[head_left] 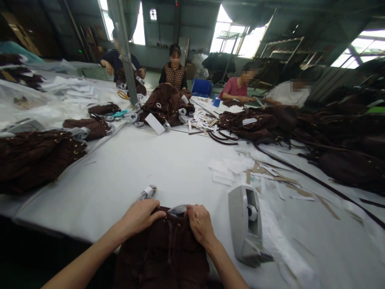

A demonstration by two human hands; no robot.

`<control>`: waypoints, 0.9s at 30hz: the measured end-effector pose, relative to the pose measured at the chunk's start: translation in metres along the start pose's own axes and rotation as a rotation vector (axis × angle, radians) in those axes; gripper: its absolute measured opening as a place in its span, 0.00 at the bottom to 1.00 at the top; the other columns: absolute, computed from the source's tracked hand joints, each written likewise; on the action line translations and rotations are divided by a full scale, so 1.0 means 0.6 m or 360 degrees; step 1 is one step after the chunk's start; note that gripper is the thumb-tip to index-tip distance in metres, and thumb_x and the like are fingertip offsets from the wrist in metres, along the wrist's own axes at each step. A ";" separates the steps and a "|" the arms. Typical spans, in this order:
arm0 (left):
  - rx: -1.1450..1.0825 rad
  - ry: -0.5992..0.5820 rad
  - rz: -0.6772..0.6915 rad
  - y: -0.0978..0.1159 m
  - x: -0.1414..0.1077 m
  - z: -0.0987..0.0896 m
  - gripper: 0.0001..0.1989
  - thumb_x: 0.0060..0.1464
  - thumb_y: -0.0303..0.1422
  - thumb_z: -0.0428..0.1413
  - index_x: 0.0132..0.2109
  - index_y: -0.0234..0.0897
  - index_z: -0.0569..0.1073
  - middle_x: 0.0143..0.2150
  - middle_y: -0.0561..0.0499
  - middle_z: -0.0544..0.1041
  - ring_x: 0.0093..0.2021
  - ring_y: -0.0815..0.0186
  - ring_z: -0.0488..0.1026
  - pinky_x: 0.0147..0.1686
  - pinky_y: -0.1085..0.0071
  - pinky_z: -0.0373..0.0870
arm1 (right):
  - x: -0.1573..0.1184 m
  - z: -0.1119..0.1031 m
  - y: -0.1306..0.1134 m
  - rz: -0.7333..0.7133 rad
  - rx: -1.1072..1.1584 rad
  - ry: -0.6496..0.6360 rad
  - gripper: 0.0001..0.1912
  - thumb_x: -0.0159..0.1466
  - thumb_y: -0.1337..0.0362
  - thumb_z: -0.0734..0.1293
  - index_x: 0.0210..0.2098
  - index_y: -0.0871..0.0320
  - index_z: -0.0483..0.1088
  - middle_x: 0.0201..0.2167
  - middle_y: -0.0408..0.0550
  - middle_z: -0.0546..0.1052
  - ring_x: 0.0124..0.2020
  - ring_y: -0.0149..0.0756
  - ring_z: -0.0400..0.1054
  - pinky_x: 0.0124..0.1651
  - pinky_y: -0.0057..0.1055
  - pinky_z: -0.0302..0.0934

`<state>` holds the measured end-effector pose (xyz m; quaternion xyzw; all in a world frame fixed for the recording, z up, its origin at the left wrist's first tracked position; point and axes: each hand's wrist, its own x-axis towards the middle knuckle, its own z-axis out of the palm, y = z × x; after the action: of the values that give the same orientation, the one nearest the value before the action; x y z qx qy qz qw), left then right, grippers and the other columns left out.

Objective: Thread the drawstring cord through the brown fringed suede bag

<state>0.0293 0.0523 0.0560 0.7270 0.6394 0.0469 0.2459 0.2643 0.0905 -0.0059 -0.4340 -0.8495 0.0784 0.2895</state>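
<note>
L hand (140,216) fingers curled, gripping top edge of brown suede bag (162,253); R hand (200,222) pinching same edge by clear film piece (178,209). Bag at near table edge. Tape dispenser (245,224) just R; tape roll (148,192) just beyond L hand.

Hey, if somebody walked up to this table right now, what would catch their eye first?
Nearest, the left hand and right hand both press on the top edge of a dark brown bag at the table's near edge. Just right of them stands a grey tape dispenser, with scattered paper scraps beyond it. Farther back, heaps of brown bags lie before four seated people.
</note>
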 end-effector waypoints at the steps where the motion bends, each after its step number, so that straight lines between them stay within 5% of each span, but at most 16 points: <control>1: 0.0026 0.0022 -0.0037 -0.003 0.000 0.004 0.21 0.59 0.50 0.45 0.33 0.39 0.72 0.33 0.47 0.76 0.37 0.57 0.73 0.33 0.68 0.61 | -0.002 0.004 -0.002 -0.0005 -0.0023 0.0012 0.29 0.73 0.61 0.47 0.20 0.57 0.66 0.17 0.43 0.70 0.21 0.31 0.61 0.31 0.31 0.46; 6: -0.0042 0.0111 -0.0127 -0.013 0.002 0.011 0.22 0.57 0.51 0.48 0.28 0.39 0.70 0.27 0.50 0.75 0.32 0.59 0.73 0.31 0.69 0.59 | -0.002 0.023 0.008 -0.0034 -0.0112 0.0104 0.29 0.73 0.62 0.49 0.17 0.57 0.63 0.14 0.44 0.67 0.20 0.32 0.58 0.30 0.33 0.44; 12: -0.0516 0.0617 -0.0113 0.026 -0.027 0.000 0.18 0.60 0.46 0.45 0.36 0.39 0.72 0.33 0.50 0.75 0.35 0.62 0.71 0.37 0.69 0.63 | 0.004 0.020 0.023 -0.0024 -0.0157 0.0200 0.28 0.72 0.63 0.50 0.17 0.57 0.62 0.14 0.44 0.65 0.20 0.32 0.57 0.30 0.33 0.44; 17: -0.0938 -0.0111 -0.0173 0.090 -0.049 0.066 0.21 0.55 0.51 0.50 0.31 0.37 0.71 0.22 0.54 0.73 0.22 0.65 0.70 0.23 0.72 0.57 | -0.004 0.023 0.021 0.0016 -0.0192 0.0242 0.27 0.72 0.64 0.51 0.18 0.57 0.61 0.14 0.44 0.65 0.20 0.32 0.57 0.30 0.33 0.45; 21: -0.1075 -0.0063 -0.0248 0.107 -0.048 0.119 0.15 0.51 0.44 0.55 0.35 0.36 0.68 0.26 0.51 0.75 0.28 0.63 0.72 0.27 0.71 0.61 | -0.010 0.026 0.020 0.0048 -0.0204 0.0250 0.27 0.72 0.65 0.50 0.17 0.57 0.61 0.14 0.44 0.65 0.21 0.33 0.58 0.30 0.33 0.45; 24: -0.1666 -0.0224 -0.0248 0.096 -0.047 0.126 0.17 0.54 0.46 0.52 0.39 0.35 0.65 0.31 0.48 0.76 0.31 0.64 0.72 0.31 0.70 0.66 | -0.012 0.029 0.021 0.0072 -0.0179 0.0242 0.27 0.72 0.64 0.49 0.18 0.57 0.61 0.15 0.45 0.66 0.21 0.33 0.58 0.30 0.34 0.45; 27: -0.2005 -0.0373 -0.0237 0.078 -0.049 0.125 0.23 0.50 0.52 0.54 0.40 0.36 0.65 0.24 0.55 0.70 0.23 0.70 0.65 0.25 0.74 0.62 | -0.010 0.032 0.021 0.0093 -0.0150 0.0220 0.27 0.72 0.64 0.48 0.18 0.56 0.62 0.14 0.45 0.66 0.21 0.33 0.58 0.31 0.34 0.46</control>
<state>0.0955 -0.0006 0.0174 0.3973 0.5071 0.3163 0.6964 0.2651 0.0960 -0.0292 -0.4760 -0.8173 0.0166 0.3244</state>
